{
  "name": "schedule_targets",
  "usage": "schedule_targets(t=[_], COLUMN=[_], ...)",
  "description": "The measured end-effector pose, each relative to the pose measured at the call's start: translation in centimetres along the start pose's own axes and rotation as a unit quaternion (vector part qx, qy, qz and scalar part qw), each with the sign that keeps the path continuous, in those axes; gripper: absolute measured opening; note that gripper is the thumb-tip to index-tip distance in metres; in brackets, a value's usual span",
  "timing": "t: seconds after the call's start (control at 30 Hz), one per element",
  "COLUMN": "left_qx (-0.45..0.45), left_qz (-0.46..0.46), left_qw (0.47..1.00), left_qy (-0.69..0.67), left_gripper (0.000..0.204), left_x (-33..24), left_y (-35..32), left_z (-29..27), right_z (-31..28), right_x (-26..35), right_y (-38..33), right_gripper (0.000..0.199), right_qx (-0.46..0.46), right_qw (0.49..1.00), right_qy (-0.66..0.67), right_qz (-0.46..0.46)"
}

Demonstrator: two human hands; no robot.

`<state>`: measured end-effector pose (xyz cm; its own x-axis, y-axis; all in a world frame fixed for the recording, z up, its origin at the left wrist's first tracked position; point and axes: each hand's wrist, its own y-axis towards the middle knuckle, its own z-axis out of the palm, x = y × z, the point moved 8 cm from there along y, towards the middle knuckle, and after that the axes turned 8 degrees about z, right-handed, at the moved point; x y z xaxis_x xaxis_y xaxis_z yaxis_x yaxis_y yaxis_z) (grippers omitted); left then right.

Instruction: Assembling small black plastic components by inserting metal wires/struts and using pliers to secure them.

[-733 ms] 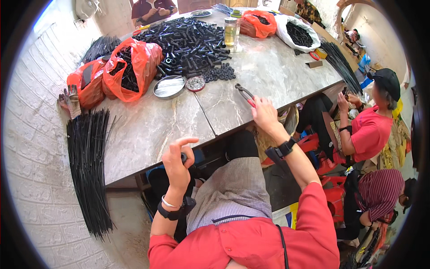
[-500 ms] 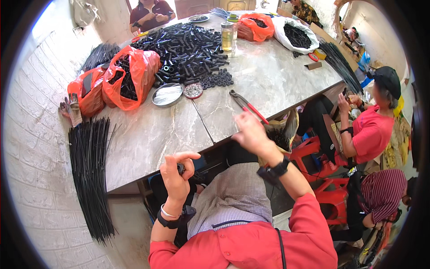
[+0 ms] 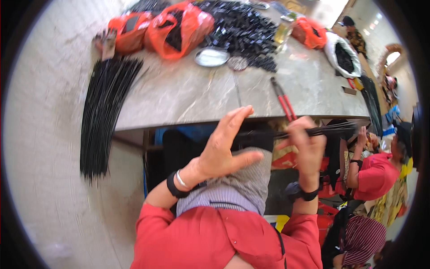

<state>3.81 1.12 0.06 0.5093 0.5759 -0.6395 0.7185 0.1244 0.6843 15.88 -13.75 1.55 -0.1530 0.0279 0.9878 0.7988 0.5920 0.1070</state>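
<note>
My left hand (image 3: 224, 150) is held up in front of my lap, its fingers stretched out and the thumb spread away, with nothing in it. To its right, my right hand (image 3: 307, 143) is closed around a bundle of thin black wires (image 3: 333, 129). The bundle lies roughly level and sticks out on both sides of the fist; motion blurs it and the hand. Just beyond the right hand, a pair of red-handled pincers (image 3: 284, 99) lies at the table's near edge.
On the grey marbled table (image 3: 179, 98) are a heap of black tubular pieces (image 3: 242, 31), red plastic bags (image 3: 181, 29), a metal dish (image 3: 212, 57) and a white sack (image 3: 341, 54). Long black wires (image 3: 105, 116) overhang the left edge. A person in red (image 3: 376, 177) sits at right.
My right hand, empty before, now grips the black wire bundle. My left hand has opened from a curled grip; the small dark piece in it is no longer seen. The view has shifted.
</note>
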Motion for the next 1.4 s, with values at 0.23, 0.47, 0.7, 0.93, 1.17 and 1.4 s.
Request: schedule_targets(t=[0.23,0.47,0.7,0.93,1.17,1.4], left_qx=[-0.069,-0.080,-0.073,-0.137,-0.123,-0.063], left_qz=[0.109,-0.068,-0.314,-0.646,-0.706,-0.728], left_qw=[0.979,0.907,0.877,0.712,0.659,0.579], left_qy=[0.158,0.409,0.357,0.240,0.228,0.361], left_gripper=[0.033,0.076,0.034,0.034,0.035,0.076], left_x=[-2.5,-2.2,5.0,11.3,18.8,19.7], left_y=[-8.4,-13.7,-30.5,-51.7,-56.5,-57.8], left_z=[0.0,-3.2,-7.6,-7.5,-5.6,-5.8], right_z=[-6.5,7.4,22.0,20.6,18.4,17.1], right_x=[-4.5,-8.1,-13.6,-17.7,-18.4,-19.1], right_y=[0.9,-1.1,-6.3,-3.5,-2.4,-1.8], right_gripper=[0.023,0.022,0.035,0.035,0.027,0.026], right_qx=[-0.053,0.084,0.360,0.371,0.349,0.339], right_qw=[0.972,0.972,0.899,0.890,0.874,0.868], right_qy=[0.227,0.204,-0.038,-0.142,-0.235,-0.251], right_qz=[-0.002,0.075,0.245,0.223,0.245,0.263])
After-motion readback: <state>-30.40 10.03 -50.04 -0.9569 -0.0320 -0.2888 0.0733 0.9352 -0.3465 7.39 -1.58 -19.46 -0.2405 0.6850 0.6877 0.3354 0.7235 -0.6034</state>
